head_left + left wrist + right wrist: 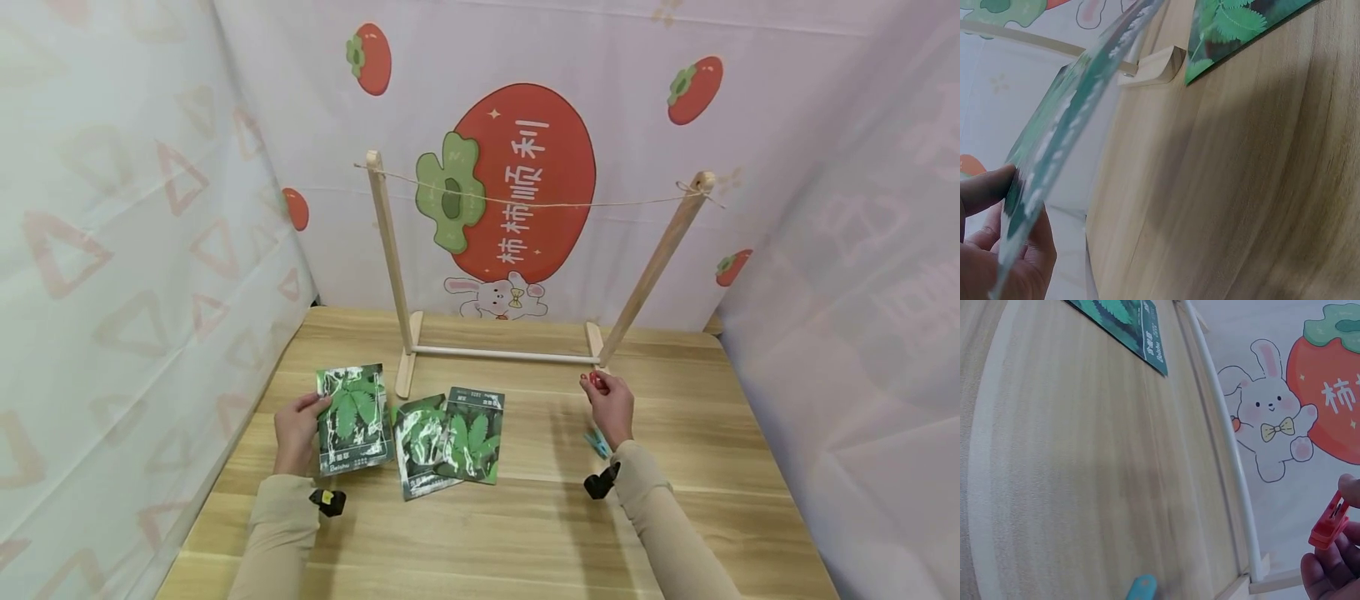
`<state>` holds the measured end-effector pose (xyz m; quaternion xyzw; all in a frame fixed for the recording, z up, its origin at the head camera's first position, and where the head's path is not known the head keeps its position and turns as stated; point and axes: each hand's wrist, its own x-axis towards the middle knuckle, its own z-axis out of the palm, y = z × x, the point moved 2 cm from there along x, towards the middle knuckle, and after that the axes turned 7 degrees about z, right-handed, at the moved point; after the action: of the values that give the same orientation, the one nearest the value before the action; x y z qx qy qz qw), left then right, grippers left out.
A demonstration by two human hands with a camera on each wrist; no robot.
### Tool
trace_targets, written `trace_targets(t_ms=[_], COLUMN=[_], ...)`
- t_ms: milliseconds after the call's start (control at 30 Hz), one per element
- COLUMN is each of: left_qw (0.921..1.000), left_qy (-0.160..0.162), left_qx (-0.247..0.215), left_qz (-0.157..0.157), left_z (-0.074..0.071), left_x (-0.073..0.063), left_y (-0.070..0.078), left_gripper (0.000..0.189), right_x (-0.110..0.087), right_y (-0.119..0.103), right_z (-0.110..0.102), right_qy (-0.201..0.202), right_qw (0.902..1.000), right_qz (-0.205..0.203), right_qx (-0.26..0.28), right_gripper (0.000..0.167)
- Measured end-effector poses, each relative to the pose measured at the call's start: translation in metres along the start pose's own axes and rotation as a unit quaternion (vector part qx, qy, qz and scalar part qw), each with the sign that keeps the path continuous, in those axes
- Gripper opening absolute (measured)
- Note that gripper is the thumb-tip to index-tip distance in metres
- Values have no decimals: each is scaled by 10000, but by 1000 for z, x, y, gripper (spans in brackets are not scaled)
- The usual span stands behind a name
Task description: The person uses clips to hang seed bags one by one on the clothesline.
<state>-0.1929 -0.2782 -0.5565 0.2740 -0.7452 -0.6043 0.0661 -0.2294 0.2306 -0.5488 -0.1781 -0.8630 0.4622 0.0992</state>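
My left hand (296,429) pinches a green seed packet (354,421) by its left edge, holding it above the table; the left wrist view has the packet (1063,131) nearly edge-on between thumb and fingers. Two more seed packets (471,435) lie overlapping on the table to its right. Between the thumb and fingers of my right hand (611,408) is a red clothespin (1330,522), raised near the right post of the wooden frame. Below that hand a blue clothespin (597,443) lies on the table, partly hidden by the wrist in the head view.
A wooden frame stands at the table's back, its left post (390,250) and right post (656,267) joined by a thin string (540,203) on top and a white rod (506,356) below. Printed cloth walls (847,250) close in the back and sides.
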Motion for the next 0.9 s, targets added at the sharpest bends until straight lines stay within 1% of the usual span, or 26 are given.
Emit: trace_targets(t_ms=[133,300,433,667,800,900], left_qw=[9999,9999,9998,9996,9995,9995], left_qy=[-45,-118,-149,-168,-169,-108], left_qx=[-91,-49,-16,-34,-56,-129], left_qz=[-45,23,123,230,245,278], left_z=[2,3,3,8,8,8], left_x=[-1,-1,-1,2,2,2], left_y=[3,6,9,19,23,27], left_gripper=[48,48,49,50,51,49], right_x=[0,0,0,0,1,2], right_y=[-3,-6,-11,-27,-32,-36], right_z=[-3,-7,-9,-18,-20,-22], right_qy=[-190,-362,-403,-318,-341,-423], right_qw=[9998,9989,9988,9988,9985,9983], right_qz=[54,149,83,29,1,-27], right_qx=[90,252,252,381,431,406], right_gripper=[39,37,35,30,35,40])
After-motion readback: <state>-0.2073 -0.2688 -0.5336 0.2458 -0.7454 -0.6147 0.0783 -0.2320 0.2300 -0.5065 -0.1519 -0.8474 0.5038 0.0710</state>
